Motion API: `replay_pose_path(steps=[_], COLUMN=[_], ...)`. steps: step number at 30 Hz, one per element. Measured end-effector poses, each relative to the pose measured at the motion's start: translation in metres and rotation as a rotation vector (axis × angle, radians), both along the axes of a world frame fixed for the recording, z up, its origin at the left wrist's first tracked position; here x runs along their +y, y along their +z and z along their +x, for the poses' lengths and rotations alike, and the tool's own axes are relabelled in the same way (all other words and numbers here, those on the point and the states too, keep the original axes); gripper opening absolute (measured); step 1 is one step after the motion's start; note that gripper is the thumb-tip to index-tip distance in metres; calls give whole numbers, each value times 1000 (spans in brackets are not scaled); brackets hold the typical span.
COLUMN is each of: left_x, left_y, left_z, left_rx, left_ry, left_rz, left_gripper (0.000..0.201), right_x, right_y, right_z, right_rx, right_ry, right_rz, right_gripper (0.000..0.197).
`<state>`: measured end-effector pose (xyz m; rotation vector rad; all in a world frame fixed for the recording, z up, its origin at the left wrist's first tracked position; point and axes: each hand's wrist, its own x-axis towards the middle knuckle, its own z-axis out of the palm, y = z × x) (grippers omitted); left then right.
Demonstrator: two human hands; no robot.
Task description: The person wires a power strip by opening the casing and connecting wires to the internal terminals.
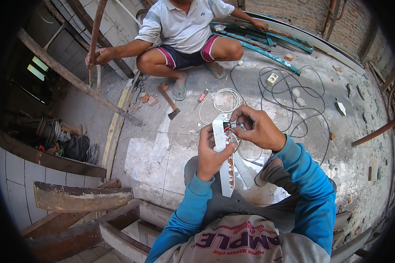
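Note:
Over my lap is a long white power strip (224,177) with its back off, and copper-coloured contact strips show along its inside. My left hand (211,155) is closed around its upper half, thumb across the casing. At its far end, short red and blue wires (235,124) come out of the housing. My right hand (260,129) pinches the blue wire between thumb and fingertips; the exact wire end is hidden by the fingers. Beside the strip a second flat white piece (245,170) lies slantwise, and a thin white cable runs near my right hand.
Ahead squats another person (186,33), one hand on an upright pole. On the floor lie a hatchet (167,102), a red-handled screwdriver (201,97), a coiled white cable (227,100), a tangled black cable (324,111), a white socket (272,79) and green metal lengths (267,53). Wooden frames (81,199) stand left.

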<state>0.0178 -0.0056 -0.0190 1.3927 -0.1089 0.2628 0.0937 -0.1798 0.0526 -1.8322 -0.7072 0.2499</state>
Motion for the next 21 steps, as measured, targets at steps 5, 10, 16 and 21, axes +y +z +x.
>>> replay_pose_path(steps=[5,10,16,21], left_x=[7,11,10,9], left_y=[0,8,6,7], left_z=[2,0,4,4], left_rx=[99,192,209,179], left_ry=[-132,-241,-249,-212], left_rz=[-149,-209,-190,-137], left_gripper=[69,69,71,70], right_x=[-2,-9,-11,-9], right_y=[2,4,1,-11], right_z=[5,13,17,11], right_rx=[-107,-193,-435,-537], right_ry=[49,122,118,68], right_rz=[-24,-48,-128,-134], right_gripper=[21,20,15,16])
